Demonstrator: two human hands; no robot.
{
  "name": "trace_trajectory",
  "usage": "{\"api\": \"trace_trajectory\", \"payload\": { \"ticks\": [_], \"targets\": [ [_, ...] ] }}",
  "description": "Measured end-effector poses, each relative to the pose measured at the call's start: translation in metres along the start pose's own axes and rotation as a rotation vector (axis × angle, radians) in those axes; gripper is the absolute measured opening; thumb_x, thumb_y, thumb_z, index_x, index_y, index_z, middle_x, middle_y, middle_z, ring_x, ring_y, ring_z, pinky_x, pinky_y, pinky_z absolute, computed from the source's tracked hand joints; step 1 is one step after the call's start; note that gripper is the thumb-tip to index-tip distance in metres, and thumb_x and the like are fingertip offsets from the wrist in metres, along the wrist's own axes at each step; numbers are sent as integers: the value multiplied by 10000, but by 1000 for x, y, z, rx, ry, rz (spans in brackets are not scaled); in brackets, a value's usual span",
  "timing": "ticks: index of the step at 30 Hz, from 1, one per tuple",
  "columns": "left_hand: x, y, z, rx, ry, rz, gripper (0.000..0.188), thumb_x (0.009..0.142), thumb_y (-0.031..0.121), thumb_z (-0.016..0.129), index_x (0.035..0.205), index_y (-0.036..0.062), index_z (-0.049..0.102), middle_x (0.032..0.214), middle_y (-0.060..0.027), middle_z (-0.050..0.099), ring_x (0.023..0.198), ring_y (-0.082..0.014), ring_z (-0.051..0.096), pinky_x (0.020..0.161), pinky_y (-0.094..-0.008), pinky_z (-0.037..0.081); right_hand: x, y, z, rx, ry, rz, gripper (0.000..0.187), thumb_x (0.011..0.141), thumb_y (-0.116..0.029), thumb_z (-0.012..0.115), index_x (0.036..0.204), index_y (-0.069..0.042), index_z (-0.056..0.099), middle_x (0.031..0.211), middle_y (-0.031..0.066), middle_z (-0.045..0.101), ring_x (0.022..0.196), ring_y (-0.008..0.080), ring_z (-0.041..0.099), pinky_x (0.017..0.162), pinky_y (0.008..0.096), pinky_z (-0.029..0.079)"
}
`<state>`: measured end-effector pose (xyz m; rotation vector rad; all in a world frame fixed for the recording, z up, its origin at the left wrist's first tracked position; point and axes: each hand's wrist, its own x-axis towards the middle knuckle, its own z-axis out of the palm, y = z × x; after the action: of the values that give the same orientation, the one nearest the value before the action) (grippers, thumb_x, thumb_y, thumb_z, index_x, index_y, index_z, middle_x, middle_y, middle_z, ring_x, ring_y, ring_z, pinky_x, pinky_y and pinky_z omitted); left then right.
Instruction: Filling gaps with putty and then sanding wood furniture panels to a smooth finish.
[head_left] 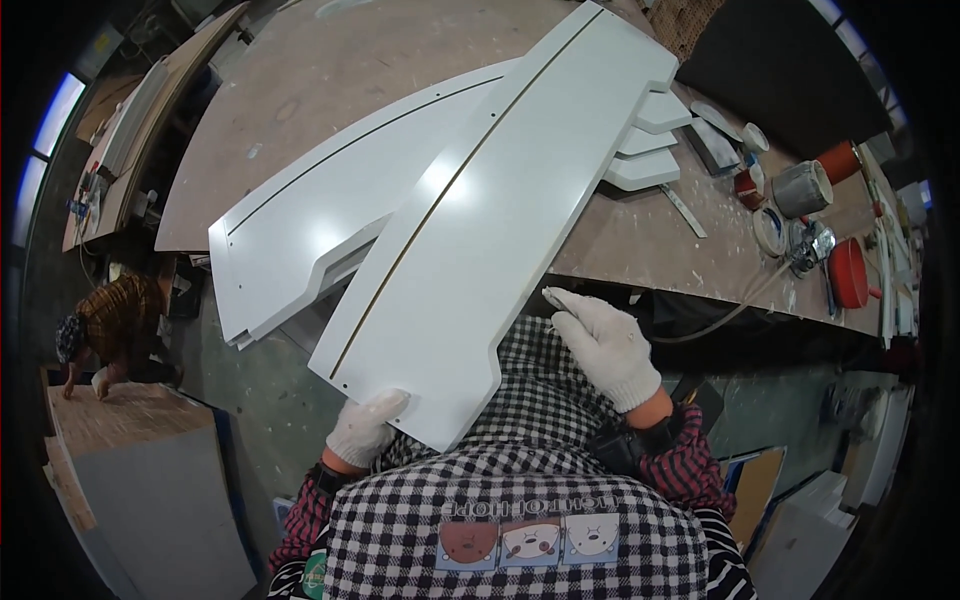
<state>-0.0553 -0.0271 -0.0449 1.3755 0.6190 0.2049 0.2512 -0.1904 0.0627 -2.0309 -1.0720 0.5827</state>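
A long white panel (pixel 470 210) with a dark groove along its length slants from the far right down toward my apron. My left hand (pixel 368 428), in a white knit glove, grips its near end, thumb on top and fingers hidden beneath. My right hand (pixel 608 350), gloved too, is beside the panel's right edge. Its fingers are pressed together, and a small greyish bit shows at their tips, too small to name. Under the held panel lies another grooved white panel (pixel 290 210), and more white panel ends (pixel 645 168) jut out on the right.
The worktable (pixel 300 90) carries a grey pot (pixel 802 190), a red bowl (pixel 850 272), tape rolls (pixel 769 230) and a thin strip (pixel 684 211) at the right. A hose (pixel 735 315) hangs along its edge. At the left a person (pixel 115 325) bends over a stack of boards (pixel 150 470).
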Motion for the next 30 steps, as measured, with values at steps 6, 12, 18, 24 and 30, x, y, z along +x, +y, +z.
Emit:
{"api": "trace_trajectory", "payload": {
  "ticks": [6,12,18,24,30],
  "targets": [
    [0,23,-11,1161,-247,388,376,857,258,645,1112,-8,574,1087,-130,625,995,-233,621,848,-340,504,-2,5,2,-1,17,4,332,888,-204,549,1180,-59,612,954,131,659,865,236,635,805,307,487],
    [-5,11,-7,-135,-16,-87,535,626,-60,582,1135,104,613,1036,-64,644,1027,-249,601,894,-360,476,-3,6,0,63,2,15,348,907,-296,546,1182,-93,612,1035,142,652,941,296,627,826,344,489],
    [1,31,-4,1074,-251,341,442,708,-29,622,1141,58,599,1045,-71,642,970,-231,609,875,-330,481,-4,6,-2,75,1,0,376,916,-302,529,1211,-78,591,1067,158,645,973,309,617,854,351,479],
    [3,44,23,-287,-47,-304,287,870,112,634,1121,-20,589,1064,-76,619,951,-149,577,855,-291,475,-7,8,1,-31,54,-49,391,908,-278,534,1242,-77,563,1073,161,639,973,310,614,849,360,477],
    [10,61,33,-41,-164,-274,328,864,141,656,1135,-28,582,1044,-86,630,941,-159,592,852,-298,487,-13,3,-6,-25,43,-32,374,905,-256,538,1236,-85,566,983,155,638,906,307,616,805,363,480]
  ]
}}
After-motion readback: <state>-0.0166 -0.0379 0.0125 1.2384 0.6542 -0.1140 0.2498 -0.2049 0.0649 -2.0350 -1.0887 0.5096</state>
